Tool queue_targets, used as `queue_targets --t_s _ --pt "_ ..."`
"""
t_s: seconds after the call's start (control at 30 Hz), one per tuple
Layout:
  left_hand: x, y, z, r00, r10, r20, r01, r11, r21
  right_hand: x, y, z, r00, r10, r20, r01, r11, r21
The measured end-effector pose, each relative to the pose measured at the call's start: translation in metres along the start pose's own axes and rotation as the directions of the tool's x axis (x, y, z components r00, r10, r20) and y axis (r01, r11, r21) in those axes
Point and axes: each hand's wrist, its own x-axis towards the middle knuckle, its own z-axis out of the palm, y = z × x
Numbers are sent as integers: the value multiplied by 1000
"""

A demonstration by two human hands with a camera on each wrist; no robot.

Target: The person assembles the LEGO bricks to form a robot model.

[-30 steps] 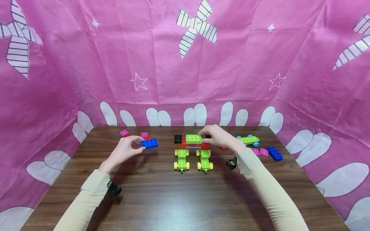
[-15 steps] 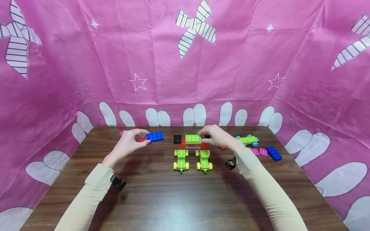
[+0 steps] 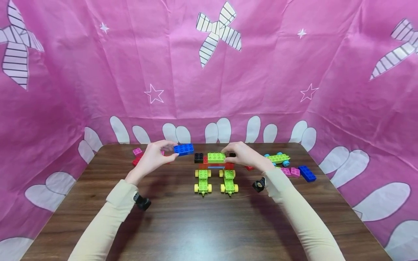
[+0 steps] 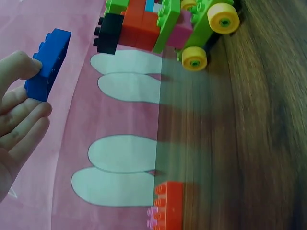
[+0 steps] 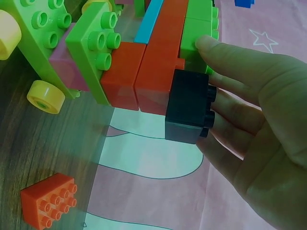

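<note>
The blue brick [image 3: 183,149] has risen rightward, pinched in my left hand [image 3: 152,158], near the wheeled build [image 4: 168,26]; my right hand [image 3: 242,155] grips its green brick [image 3: 215,157]. I'd keep both level while aligning.

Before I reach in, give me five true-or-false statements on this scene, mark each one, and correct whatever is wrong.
1. The left hand holds a blue brick. True.
2. The right hand holds onto the brick build. True.
3. The blue brick is fitted onto the brick build. False: it is held up, apart from the build.
4. The separate green car, over on the right, has blue wheels. True.
5. The brick build's wheels are blue too. False: it has yellow wheels.
</note>
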Motion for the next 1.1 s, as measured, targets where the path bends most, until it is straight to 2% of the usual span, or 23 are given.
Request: queue_targets --t_s 0.37,0.67,0.9,1.1 --pt "15 9 20 999 40 17 -39 998 -58 -2 2 2 1000 -8 -11 8 1000 9" --pt "27 18 39 996 53 66 -46 995 -92 -5 3 4 999 -24 -35 24 1000 -4" --pt "34 22 52 994 66 83 -59 994 -90 -9 3 1 999 1 -53 2 999 50" --pt "38 25 61 992 80 100 -69 992 -106 -12 1 -2 996 -2 -87 3 1000 19"
